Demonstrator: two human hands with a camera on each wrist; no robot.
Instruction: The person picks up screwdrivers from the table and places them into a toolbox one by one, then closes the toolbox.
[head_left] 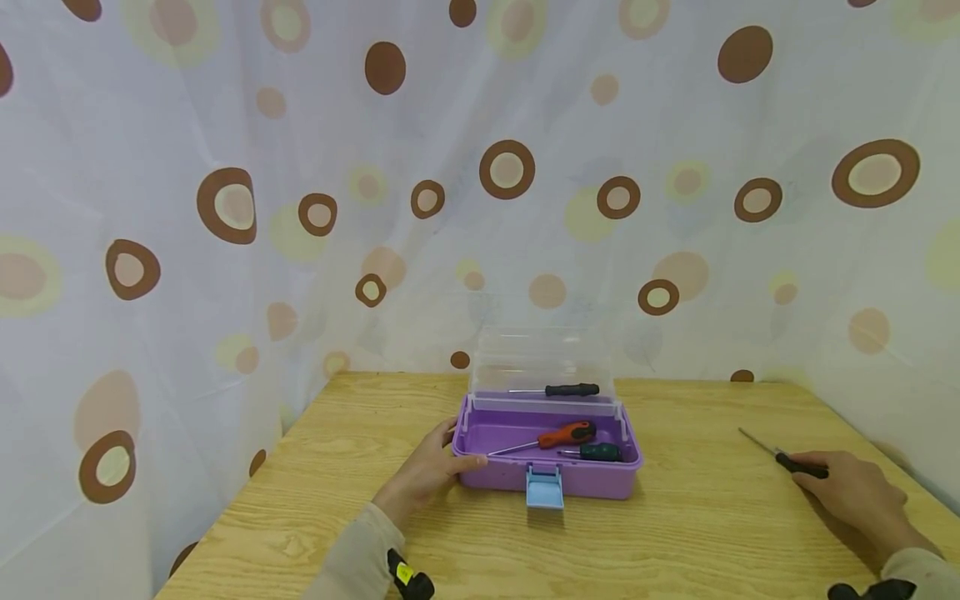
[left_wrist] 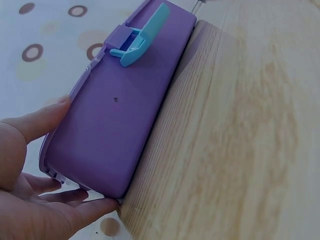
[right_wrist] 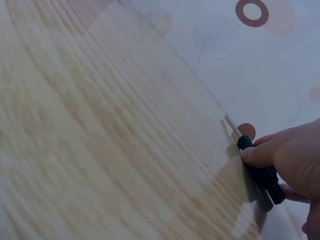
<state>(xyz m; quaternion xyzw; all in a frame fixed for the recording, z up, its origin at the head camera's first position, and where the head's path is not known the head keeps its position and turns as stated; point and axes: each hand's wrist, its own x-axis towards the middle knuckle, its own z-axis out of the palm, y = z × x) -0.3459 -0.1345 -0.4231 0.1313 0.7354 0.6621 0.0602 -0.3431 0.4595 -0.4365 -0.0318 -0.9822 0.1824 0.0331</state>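
Spotted sheet (head_left: 420,125) filled the upper frame in the head view. Wood-grain surface (head_left: 690,517) ran across the lower frame. Purple box (head_left: 600,482) sat on it, lower center, clear lid (head_left: 543,367) up. Left hand (head_left: 423,471), left of center, gripped the box's left end: thumb at front rim, fingers round the end. Right hand (head_left: 855,492), lower right, had fingers clamped on a black-handled screwdriver (head_left: 786,461), shaft toward upper left; can't tell if it touched the surface. Red-and-black screwdriver (head_left: 568,434) lay inside the box, dark green screwdriver (head_left: 602,452) just beside. Second black screwdriver (head_left: 573,390) showed at the lid; support unclear. Light-blue latch (head_left: 544,490) hung open at front.
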